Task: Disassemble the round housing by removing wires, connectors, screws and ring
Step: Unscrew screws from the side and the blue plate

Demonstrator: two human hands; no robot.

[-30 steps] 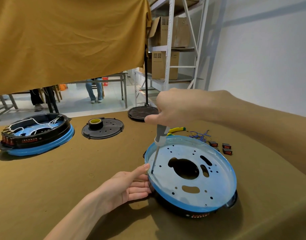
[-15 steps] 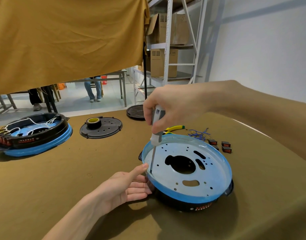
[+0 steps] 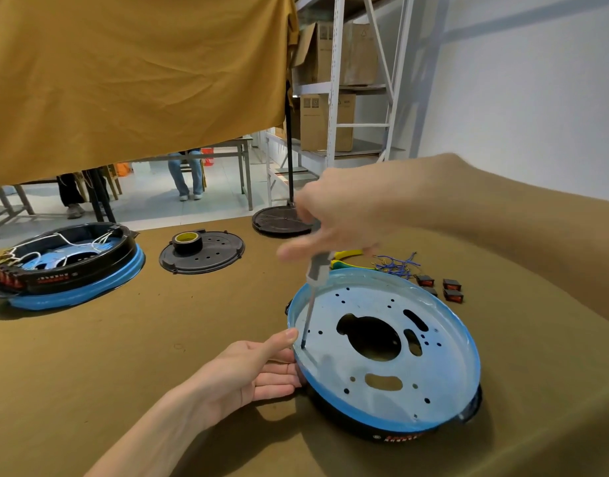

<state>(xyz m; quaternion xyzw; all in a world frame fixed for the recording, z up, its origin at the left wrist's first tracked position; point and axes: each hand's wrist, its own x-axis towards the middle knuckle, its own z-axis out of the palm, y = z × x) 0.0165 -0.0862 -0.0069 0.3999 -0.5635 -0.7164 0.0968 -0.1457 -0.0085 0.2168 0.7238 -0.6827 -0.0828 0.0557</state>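
At ten o'clock on our table (image 3: 89,356) sits a second housing (image 3: 67,266) with white wires, beside a black cover plate (image 3: 206,258) carrying a tape roll (image 3: 187,242); at one o'clock lie yellow pliers (image 3: 348,258), blue wires (image 3: 396,263) and red switches (image 3: 447,289). The round housing (image 3: 385,352) lies blue-rimmed and perforated, tilted. Our left hand (image 3: 248,373) presses relaxed fingers on its nine o'clock rim. Our blurred right hand (image 3: 344,218) grasps the screwdriver (image 3: 313,294), tip on the plate near the left thumb

Bare table (image 3: 131,356) lies open left of the housing (image 3: 385,352); behind it crowd pliers (image 3: 348,256), wires (image 3: 396,263) and, seemingly, switches (image 3: 451,289).
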